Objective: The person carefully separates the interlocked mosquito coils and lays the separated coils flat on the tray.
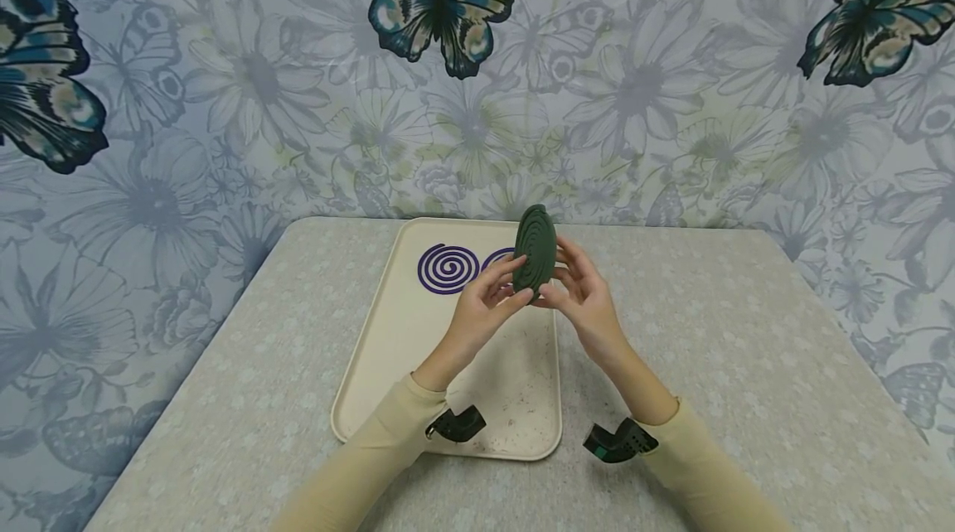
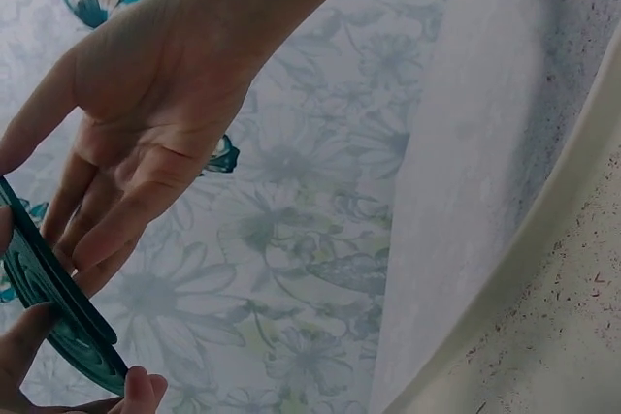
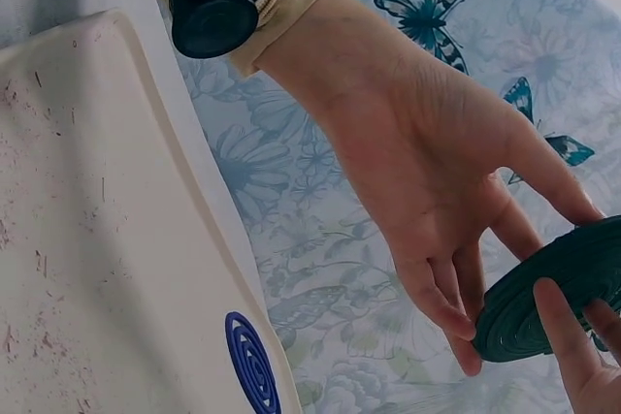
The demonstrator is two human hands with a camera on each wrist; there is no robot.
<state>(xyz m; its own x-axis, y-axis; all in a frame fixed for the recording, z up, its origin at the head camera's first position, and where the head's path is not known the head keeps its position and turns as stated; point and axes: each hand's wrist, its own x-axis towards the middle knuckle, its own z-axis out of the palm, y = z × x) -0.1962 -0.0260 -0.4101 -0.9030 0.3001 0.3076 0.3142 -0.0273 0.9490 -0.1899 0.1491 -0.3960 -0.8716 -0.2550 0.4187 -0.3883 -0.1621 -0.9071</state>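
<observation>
A dark green mosquito coil (image 1: pixel 535 250), a flat spiral disc, is held upright on edge above the far right part of the tray. My left hand (image 1: pixel 477 308) grips its left side and lower edge, with fingertips on the ridged face. My right hand (image 1: pixel 585 300) holds the opposite side, thumb at the lower edge and fingers around the rim. In the left wrist view the coil (image 2: pixel 63 302) looks layered, between the right hand (image 2: pixel 146 143) and the left fingertips. The right wrist view has the left hand (image 3: pixel 427 172) at the coil (image 3: pixel 543 298).
The cream tray (image 1: pixel 403 350) lies on the patterned tabletop (image 1: pixel 746 350), reddish crumbs scattered over its right side. At its far end lies a purple spiral coil (image 1: pixel 449 269); another purple coil (image 1: pixel 494 255) is partly hidden behind the left hand. Butterfly-print cloth (image 1: pixel 634 101) hangs behind.
</observation>
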